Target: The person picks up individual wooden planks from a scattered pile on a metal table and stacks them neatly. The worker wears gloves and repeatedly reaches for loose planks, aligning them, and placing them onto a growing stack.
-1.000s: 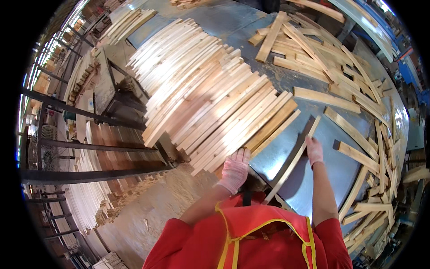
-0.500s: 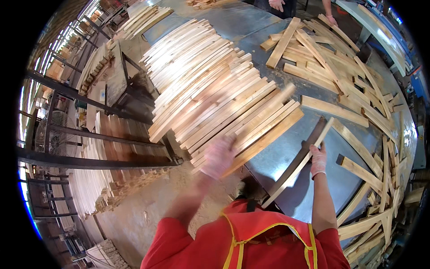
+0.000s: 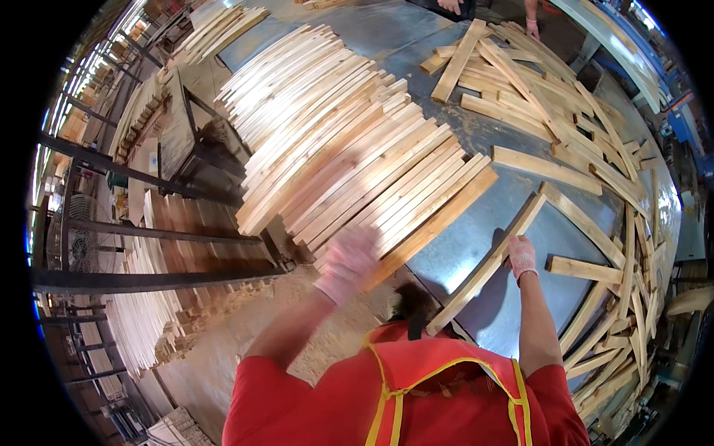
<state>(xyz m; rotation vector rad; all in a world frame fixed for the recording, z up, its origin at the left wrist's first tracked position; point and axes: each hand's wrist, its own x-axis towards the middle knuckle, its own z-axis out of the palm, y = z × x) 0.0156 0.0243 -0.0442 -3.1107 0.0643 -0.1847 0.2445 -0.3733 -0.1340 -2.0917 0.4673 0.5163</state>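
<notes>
My right hand, in a pale glove, is closed round a wooden slat, which slants above the metal table with its lower end near my apron. My left hand, also gloved, is smeared by motion at the near ends of a long row of slats laid side by side. Its fingers cannot be made out. The nearest slat of that row looks more orange than the others.
Loose slats lie in a jumbled pile at the far right and down the table's right side. Dark metal rails and stacked boards stand at left. Another person's hand is at the far edge.
The slat in my right hand has turned, so its broad pale face shows. A slat that stuck out of the row now lies in line. My left hand has shifted slightly nearer, still blurred.
</notes>
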